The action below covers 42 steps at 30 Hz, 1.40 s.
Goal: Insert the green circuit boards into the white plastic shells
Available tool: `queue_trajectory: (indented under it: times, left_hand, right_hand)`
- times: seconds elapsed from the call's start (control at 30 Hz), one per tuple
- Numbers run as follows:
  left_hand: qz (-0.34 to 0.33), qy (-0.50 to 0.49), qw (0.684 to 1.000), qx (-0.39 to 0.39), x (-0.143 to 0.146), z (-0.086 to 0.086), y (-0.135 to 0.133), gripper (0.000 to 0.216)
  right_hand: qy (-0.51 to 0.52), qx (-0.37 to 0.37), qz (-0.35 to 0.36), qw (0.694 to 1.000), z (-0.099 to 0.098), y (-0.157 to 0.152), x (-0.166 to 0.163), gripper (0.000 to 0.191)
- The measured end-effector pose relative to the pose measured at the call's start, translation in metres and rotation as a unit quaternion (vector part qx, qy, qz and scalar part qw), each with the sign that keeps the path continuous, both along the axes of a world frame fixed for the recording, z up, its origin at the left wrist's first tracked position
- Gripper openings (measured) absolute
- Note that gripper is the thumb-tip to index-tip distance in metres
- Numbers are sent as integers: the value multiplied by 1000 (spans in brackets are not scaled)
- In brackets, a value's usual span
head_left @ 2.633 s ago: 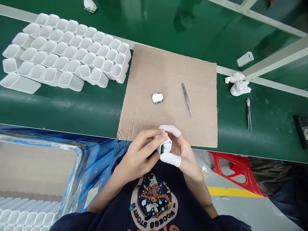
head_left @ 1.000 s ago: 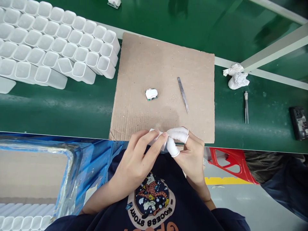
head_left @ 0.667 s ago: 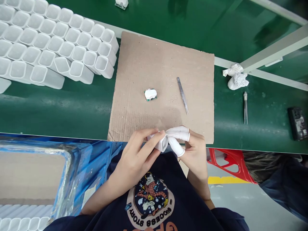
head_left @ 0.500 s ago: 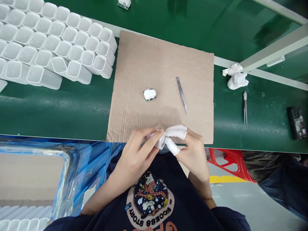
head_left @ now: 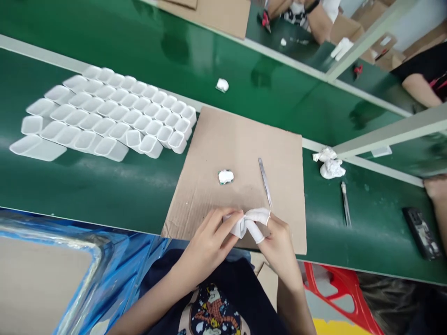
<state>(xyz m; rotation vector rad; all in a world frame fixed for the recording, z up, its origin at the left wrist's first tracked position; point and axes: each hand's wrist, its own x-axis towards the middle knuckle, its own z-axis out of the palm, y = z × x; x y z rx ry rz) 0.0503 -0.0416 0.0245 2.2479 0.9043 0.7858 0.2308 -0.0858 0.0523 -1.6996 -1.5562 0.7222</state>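
I logged only the view lifting, grip unchanged: left hand [head_left: 209, 242] and right hand [head_left: 275, 239] stayed pinched together on the case [head_left: 240, 227] over the cardboard's [head_left: 223, 139] near edge, so work on it continued, tweezers [head_left: 265, 181] untouched.

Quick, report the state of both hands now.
Left hand: closed on the small white plastic casing.
Right hand: closed on the same casing, cot-covered fingertips pinching it.

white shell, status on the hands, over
Left hand and right hand both gripping white shell. Held over cardboard, near edge. Tweezers and small part lie apart, beyond.
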Motion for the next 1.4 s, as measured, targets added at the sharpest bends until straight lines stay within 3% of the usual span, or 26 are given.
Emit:
queue_trajectory:
  times: [0.13,0.23,0.33,0.4,0.5,0.6,0.7,0.83,1.03,1.13,1.2,1.3,1.37,1.4]
  left_hand:
    - [26,-24,999,-9,17,5,10,41]
    - [55,-37,998,7,22,9,28,40]
    - [132,-21,988,75,4,11,63,33]
    - [217,50,968,119,-19,10,92,26]
    - [298,163,927,160,-54,6,127,28]
    - [307,213,907,195,-73,3,144,26]
    - [319,218,901,198,-80,-2,148,27]
    - [349,213,894,185,-87,-8,146,30]
    - [370,220,887,167,-92,-15,144,22]
    - [372,206,889,172,-93,-16,143,15]
    - [359,190,897,174,-93,-12,138,13]
    - [296,147,930,160,-88,0,118,8]
    - [232,114,956,140,-81,9,99,10]
    - [196,103,967,127,-77,12,89,11]
  right_hand:
    - [-36,2,23,999,2,10,4,32]
    - [-108,32,19,993,7,35,22,31]
    - [-248,22,-48,967,14,98,68,32]
    - [-391,-76,-115,910,18,155,107,30]
    - [-441,-103,-147,879,21,234,158,26]
    - [-459,-133,-134,868,25,279,181,18]
    - [-481,-127,-146,855,29,299,174,24]
    - [-490,-97,-172,849,22,337,129,51]
    - [-464,-149,-106,867,-7,407,63,45]
    - [-462,-158,-80,869,-6,406,55,32]
    - [-464,-138,-50,874,3,385,57,30]
    - [-453,-96,28,886,21,318,61,25]
    - [-396,-39,128,908,30,253,59,19]
    - [-352,-4,183,918,32,218,56,24]
